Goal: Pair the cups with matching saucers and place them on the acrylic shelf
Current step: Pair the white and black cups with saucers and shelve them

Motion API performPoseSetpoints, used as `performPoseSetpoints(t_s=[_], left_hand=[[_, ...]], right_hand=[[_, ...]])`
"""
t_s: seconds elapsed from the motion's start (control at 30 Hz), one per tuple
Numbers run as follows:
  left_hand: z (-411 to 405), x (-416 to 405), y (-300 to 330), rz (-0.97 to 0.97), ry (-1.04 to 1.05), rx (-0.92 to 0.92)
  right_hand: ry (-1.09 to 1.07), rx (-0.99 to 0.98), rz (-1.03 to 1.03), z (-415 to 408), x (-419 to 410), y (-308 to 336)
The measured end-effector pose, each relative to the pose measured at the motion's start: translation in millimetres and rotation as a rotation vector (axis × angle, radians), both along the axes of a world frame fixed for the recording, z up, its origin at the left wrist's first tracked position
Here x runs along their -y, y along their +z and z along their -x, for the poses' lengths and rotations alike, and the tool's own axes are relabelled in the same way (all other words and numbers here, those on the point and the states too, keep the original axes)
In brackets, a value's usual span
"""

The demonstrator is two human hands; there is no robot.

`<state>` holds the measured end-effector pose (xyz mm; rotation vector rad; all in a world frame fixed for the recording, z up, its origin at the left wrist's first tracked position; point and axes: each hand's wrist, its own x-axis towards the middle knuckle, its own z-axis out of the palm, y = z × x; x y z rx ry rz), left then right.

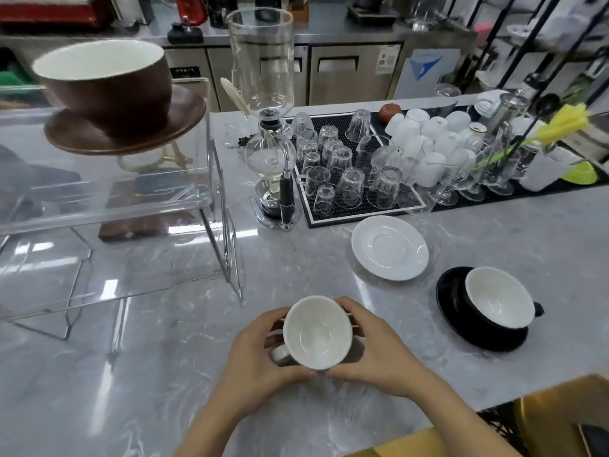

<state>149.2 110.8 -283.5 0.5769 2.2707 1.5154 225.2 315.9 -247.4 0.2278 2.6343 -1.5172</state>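
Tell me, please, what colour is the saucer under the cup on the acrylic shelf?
Brown, matching its cup; the saucer shows clearly in the head view.

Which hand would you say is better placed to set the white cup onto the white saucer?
Right, probably. Both hands hold the white cup, but the white saucer lies ahead on the right hand's side; the left hand would cross over.
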Motion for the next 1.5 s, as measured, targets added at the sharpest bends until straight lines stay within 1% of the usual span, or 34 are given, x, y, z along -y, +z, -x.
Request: performPoseSetpoints(t_s=[0.23, 0.6, 0.93, 1.3, 1.5], left_hand=[[-1, -20, 16, -0.014, 0.047, 0.036], [4, -85, 35, -0.014, 0.003, -0.116], [22, -138, 48, -0.048, -0.013, -0.201], [55, -187, 53, -0.027, -0.037, -0.226], [79, -210, 39, 0.004, -0.043, -0.182]], right_hand=[[-0.006, -0.047, -0.010, 2, -23, 6], [0.012, -0.095, -0.086, 10, -93, 22], [0.002, -0.162, -0.087, 24, -144, 37], [0.024, -0.180, -0.080, 57, -193, 43], [0.060, -0.133, -0.104, 79, -217, 38]])
